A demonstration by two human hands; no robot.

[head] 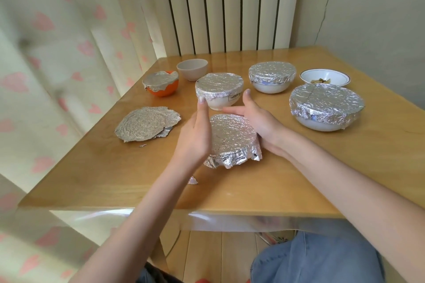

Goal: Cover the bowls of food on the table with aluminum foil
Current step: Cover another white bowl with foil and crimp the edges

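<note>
A foil-covered bowl [233, 139] sits near the middle of the wooden table [115, 179]. My left hand [195, 135] lies against its left side with straight fingers. My right hand [257, 119] cups its right side, fingers extended along the foil. Behind it stand a foil-covered white bowl [218, 89], another covered white bowl [271, 77], and a large covered bowl [326, 105] at the right. An orange bowl [162, 84] is partly covered with foil. An uncovered white bowl with food [325, 77] stands at the back right.
An empty beige bowl [192, 69] stands at the back left. Loose crumpled foil sheets [147, 123] lie on the left of the table, with small foil scraps [192, 180] near the front. A radiator and curtain stand behind the table.
</note>
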